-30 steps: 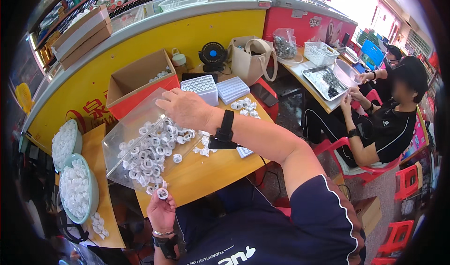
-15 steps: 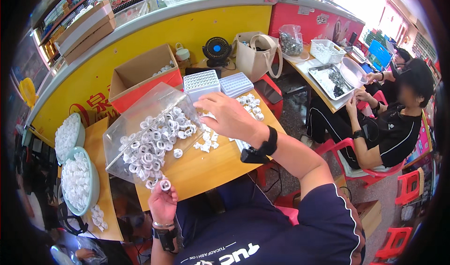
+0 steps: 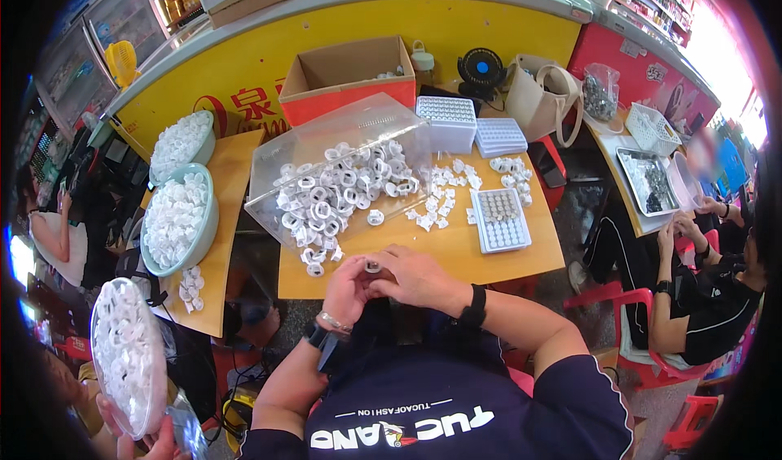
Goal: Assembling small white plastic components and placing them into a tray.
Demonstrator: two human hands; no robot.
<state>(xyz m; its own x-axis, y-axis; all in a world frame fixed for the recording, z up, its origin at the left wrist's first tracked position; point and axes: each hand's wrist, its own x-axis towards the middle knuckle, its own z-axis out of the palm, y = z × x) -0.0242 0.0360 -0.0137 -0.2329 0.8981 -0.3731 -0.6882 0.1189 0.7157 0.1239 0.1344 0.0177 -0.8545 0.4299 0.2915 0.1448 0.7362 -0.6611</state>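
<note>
Small white ring (image 3: 372, 266) held in curled left hand (image 3: 348, 289), just off the table (image 3: 407, 247) edge; right hand (image 3: 417, 279) brought against it, own grip can't be told, fingers overlapped. Beyond, white rings (image 3: 349, 193) are heaped in and before a clear bin (image 3: 371, 122); part-filled tray (image 3: 513, 247) set to the right, cardboard box (image 3: 350, 102) placed behind.

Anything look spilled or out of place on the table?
Yes: white ring-shaped parts spill past the clear bin onto the table; one stray part lies apart. Looks untidy, though possibly deliberate.
</note>
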